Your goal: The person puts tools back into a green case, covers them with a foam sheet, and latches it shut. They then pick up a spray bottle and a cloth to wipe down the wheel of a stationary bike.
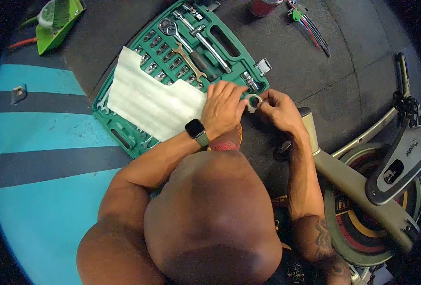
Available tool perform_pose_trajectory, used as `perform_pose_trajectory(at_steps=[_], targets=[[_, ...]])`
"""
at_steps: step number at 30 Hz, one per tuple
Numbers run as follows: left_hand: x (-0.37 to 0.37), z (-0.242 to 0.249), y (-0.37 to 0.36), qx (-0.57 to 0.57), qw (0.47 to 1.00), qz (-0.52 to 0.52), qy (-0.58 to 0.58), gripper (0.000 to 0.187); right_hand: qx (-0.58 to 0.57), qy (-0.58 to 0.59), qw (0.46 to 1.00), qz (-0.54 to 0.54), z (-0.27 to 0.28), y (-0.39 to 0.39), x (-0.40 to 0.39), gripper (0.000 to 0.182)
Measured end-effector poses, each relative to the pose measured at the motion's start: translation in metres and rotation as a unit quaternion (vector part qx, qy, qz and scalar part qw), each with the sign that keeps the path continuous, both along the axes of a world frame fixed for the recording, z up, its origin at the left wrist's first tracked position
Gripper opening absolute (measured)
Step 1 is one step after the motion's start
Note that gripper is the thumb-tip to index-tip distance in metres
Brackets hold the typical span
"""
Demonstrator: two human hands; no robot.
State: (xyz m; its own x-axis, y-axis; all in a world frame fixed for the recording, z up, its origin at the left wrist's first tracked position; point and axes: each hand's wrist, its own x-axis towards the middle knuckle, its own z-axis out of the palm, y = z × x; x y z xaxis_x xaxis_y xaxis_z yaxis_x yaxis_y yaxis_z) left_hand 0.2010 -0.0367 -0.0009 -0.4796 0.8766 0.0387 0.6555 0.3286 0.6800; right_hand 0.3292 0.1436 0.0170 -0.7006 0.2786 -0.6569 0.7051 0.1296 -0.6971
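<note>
Both my hands meet at the near right corner of an open green socket set case [238, 47]. Between them is a small pale ring [251, 103], too small to identify further. The fingertips of my right hand [280, 111] pinch its right side. My left hand [223, 107], with a watch [194, 128] on its wrist, reaches the ring's left side with thumb and index finger; its other fingers lie extended by the case. A white cloth-like sheet [153, 102] covers part of the case. Beside it lie a yellowish open-end wrench [190, 62] and a ratchet [168, 27].
An exercise bike [367, 180] stands close on the right. Cables [312, 33] and a red container [262, 7] are on the dark floor beyond the case. A green dustpan [58, 28] lies at the upper left, above a blue striped surface [44, 128]. My bent knee is in front.
</note>
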Motion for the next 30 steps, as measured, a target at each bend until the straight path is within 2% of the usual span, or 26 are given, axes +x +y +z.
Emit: perform_pose_trajectory(at_steps=[1,4,8,9,14,18,19,22,23,26,30], targets=[[-0.001,-0.003,0.006,-0.008,1.0,0.001,0.021,0.037,0.033,0.016,0.999,0.006,0.01,0.005,-0.003,0.034],[-0.004,-0.008,0.022,-0.025,0.998,-0.014,0.063,0.035,0.139,-0.019,0.99,0.004,0.037,0.017,-0.009,0.034],[0.0,-0.009,0.032,-0.024,0.997,-0.033,0.066,0.029,0.111,-0.028,0.993,-0.004,0.037,0.033,-0.001,0.034],[-0.001,-0.01,0.035,-0.023,0.996,-0.038,0.073,0.029,0.136,-0.046,0.99,0.011,0.037,0.034,-0.001,0.035],[-0.006,-0.015,0.045,-0.017,0.994,-0.062,0.087,0.024,0.124,-0.016,0.992,0.006,0.029,0.031,0.0,0.034],[-0.023,-0.018,0.045,0.038,0.991,-0.094,0.083,0.021,0.117,-0.007,0.993,0.005,0.033,0.025,-0.002,0.033],[-0.026,-0.02,0.044,0.05,0.991,-0.098,0.077,0.022,0.114,-0.006,0.993,0.005,0.035,0.024,-0.003,0.033],[-0.042,-0.024,0.043,-0.057,0.994,-0.031,-0.087,0.022,0.112,-0.005,0.994,0.012,0.035,0.022,-0.003,0.034],[-0.045,-0.023,0.041,-0.059,0.995,-0.041,-0.064,0.035,0.118,-0.007,0.993,0.021,0.03,0.022,-0.002,0.035],[-0.03,-0.014,0.038,-0.021,0.997,-0.064,0.038,0.046,0.135,0.002,0.99,0.03,0.023,0.02,0.0,0.036],[-0.014,-0.014,0.037,-0.027,0.995,-0.041,0.084,0.057,0.098,-0.041,0.994,0.02,0.034,0.021,-0.007,0.036]])
